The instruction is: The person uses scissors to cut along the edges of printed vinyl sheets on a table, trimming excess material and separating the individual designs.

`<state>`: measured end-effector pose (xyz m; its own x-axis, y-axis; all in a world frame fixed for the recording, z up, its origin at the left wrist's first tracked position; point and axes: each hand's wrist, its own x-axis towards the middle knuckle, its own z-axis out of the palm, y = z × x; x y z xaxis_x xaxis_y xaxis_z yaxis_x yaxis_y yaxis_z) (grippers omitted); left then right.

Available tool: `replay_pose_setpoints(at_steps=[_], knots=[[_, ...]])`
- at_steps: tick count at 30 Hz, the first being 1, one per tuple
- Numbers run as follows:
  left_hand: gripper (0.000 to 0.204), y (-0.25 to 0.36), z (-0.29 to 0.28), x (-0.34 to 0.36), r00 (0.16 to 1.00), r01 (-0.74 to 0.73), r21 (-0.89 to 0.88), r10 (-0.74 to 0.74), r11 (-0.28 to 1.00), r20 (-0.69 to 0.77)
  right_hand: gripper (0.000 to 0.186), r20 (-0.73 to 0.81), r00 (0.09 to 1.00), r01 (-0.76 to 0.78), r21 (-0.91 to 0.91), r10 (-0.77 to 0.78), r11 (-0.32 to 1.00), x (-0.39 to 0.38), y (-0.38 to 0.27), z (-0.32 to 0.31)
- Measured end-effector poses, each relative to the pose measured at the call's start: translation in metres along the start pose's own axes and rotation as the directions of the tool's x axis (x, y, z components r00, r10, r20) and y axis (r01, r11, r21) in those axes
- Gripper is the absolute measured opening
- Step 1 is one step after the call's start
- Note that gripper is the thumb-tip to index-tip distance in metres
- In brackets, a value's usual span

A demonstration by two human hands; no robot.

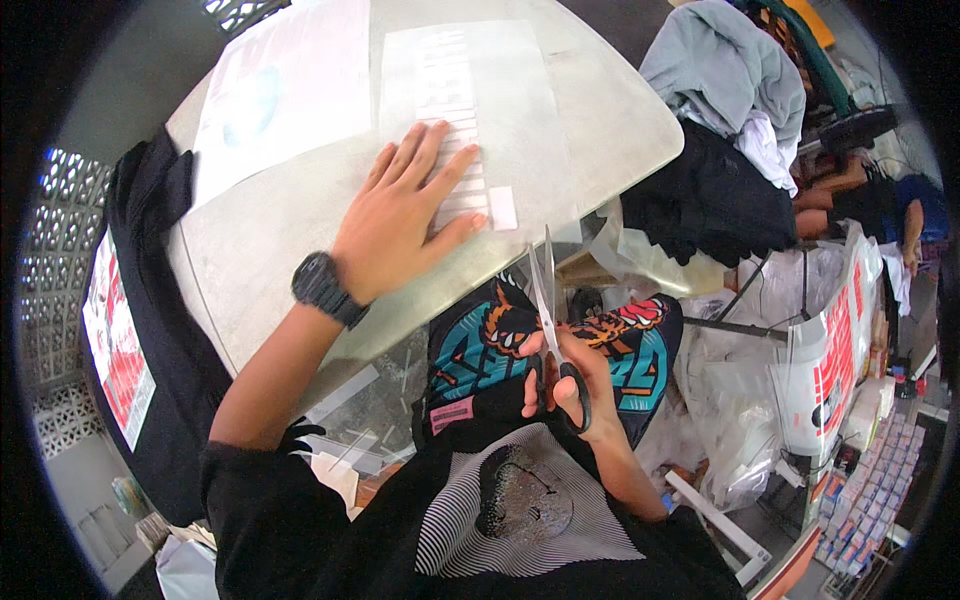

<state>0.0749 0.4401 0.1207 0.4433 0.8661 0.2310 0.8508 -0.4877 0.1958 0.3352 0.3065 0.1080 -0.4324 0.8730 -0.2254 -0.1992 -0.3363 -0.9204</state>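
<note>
While the left hand [395, 225] lies palm down with its fingers spread, the column of white strips [460, 205] is partly under it, on the pale table [620, 110]. The strips sit on a clear sheet [508, 65] that reaches past the fingertips toward the far side. 1 small slip [503, 208] lies apart, just right of the column and near the table's edge.

The right hand [590, 375] is curled round the black handles of the scissors [544, 305], over the lap; I cannot tell which fingers are through the loops. The 2 blades are slightly parted and point away from the body. Their tips show by the table's edge, below the slip; whether they touch the table cannot be told.

To handle this well, the spread fingers should press evenly, so that the strips lie flat without creasing. For any cut, the paper is best lifted clear or brought over the edge, with the thumb well away from the blades and the line in plain sight. Long, steady strokes would leave a cleaner edge than short snips. The slip could easily be brushed off by a sleeve or the watch [325, 288], so it is safer farther in, toward the large printed sheet [300, 95].
</note>
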Motion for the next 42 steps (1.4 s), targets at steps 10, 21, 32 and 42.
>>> replay_pose_setpoints(at_steps=[10,21,32,42], knots=[[0.069,0.013,-0.003,-0.010,0.997,0.069,-0.046,-0.070,0.997,-0.027,0.059,-0.163,0.983,-0.122,-0.213,0.088,0.969,-0.002,-0.009,0.028],[0.074,0.012,0.000,-0.011,0.998,0.066,0.003,-0.066,0.998,-0.004,0.043,-0.218,0.972,-0.137,-0.240,0.084,0.961,0.003,-0.015,0.037],[0.077,0.012,0.000,-0.012,0.998,0.068,0.016,-0.068,0.998,0.002,0.042,-0.225,0.971,-0.134,-0.251,0.077,0.959,0.002,-0.009,0.037],[0.078,0.010,0.002,-0.011,0.999,0.038,0.007,-0.038,0.999,-0.034,0.042,-0.228,0.971,-0.130,-0.266,0.069,0.955,0.002,-0.010,0.037]])
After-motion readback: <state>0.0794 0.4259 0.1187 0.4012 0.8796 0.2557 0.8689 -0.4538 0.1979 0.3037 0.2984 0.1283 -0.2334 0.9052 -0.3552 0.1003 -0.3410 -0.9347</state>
